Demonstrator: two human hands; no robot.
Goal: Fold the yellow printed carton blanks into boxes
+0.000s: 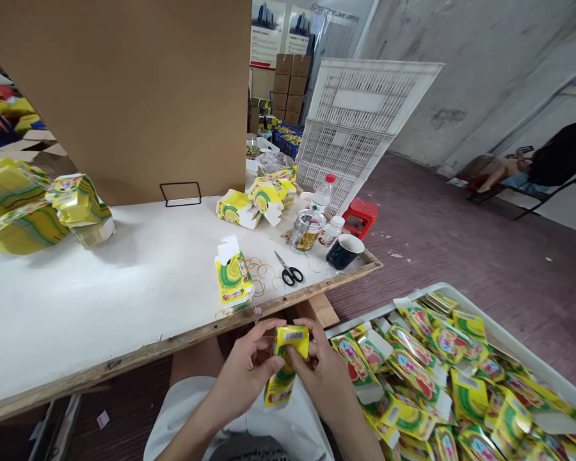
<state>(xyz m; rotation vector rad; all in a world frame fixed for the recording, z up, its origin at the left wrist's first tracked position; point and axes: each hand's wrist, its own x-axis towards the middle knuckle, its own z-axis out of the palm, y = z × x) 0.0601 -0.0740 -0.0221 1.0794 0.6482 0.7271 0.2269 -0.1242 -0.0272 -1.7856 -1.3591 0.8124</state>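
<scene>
A small yellow and green carton (pixel 283 387) with a barcode at its top end is held over my lap. My left hand (pixel 252 365) grips its left side, thumb against the front. From the right, my right hand (pixel 320 362) closes on it, thumb pressed near the barcode end. Just beyond, on the white table (pixel 139 282), lies a stack of flat yellow cartons (pixel 233 278). Loose rubber bands (pixel 259 276) and black-handled scissors (pixel 291 274) are beside that stack.
At my right a pale bin (pixel 441 286) holds many cartons. A dark mug (pixel 344 251), a clear jar (pixel 307 232) and a red-capped bottle (pixel 324 194) stand near the table's right edge. Bundled cartons (pixel 79 208) lie left. A large cardboard sheet (pixel 134 96) rises behind. A person (pixel 557 160) sits far right.
</scene>
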